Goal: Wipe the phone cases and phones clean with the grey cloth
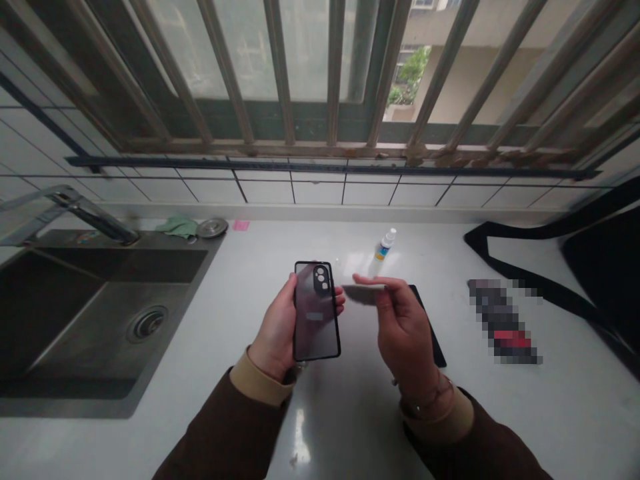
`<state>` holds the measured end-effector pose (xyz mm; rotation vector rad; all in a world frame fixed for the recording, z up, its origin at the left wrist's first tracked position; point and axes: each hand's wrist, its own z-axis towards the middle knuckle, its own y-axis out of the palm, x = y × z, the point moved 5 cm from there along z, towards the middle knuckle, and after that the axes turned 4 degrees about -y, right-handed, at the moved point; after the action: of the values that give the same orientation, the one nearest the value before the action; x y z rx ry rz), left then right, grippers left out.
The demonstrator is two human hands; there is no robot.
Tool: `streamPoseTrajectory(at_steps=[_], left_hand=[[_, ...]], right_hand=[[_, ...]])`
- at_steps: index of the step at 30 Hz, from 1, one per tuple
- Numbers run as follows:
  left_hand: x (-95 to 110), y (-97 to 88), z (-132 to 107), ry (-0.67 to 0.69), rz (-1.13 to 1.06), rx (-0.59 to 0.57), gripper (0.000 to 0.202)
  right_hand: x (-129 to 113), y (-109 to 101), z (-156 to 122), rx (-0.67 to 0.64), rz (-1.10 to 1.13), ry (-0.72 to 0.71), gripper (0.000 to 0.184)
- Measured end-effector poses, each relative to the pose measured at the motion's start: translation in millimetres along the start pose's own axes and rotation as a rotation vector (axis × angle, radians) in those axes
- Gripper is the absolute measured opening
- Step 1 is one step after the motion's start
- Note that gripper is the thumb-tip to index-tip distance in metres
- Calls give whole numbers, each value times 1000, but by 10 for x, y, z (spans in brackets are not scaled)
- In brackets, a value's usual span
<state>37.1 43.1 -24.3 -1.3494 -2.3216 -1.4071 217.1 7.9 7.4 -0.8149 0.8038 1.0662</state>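
Left hand point(274, 333) holds a phone case point(317, 333), label point(314, 317) illegible.

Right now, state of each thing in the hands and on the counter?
left hand: gripping the case
translucent dark phone case: held upright, camera cutout at top
right hand: raised, fingers pinched; anything held too faint to tell
black phone-sized slab: flat on counter, partly under right hand
small bottle: capped, standing
green cloth: crumpled beside sink
steel faucet: spout over sink
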Motion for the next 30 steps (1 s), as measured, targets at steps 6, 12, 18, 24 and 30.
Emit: streamPoseTrajectory(at_steps=[6,12,18,24,30], left_hand=[[-232,67,-5,-106,47,-121,57],[-208,59,41,-104,-95,-48,57],[-10,-75,58,25,-117,66,71],[40,-9,11,97,-122,25,73],[-76,54,-32,142,10,34,57]], right_hand=[[-57,69,6,-79,-262,-340,30],[-53,373,-158,-559,-256,-535,29],[-176,412,-255,-722,-60,-459,33],[-118,267,-118,-415,180,-106,22],[-78,-104,-16,140,-210,-232,28]])
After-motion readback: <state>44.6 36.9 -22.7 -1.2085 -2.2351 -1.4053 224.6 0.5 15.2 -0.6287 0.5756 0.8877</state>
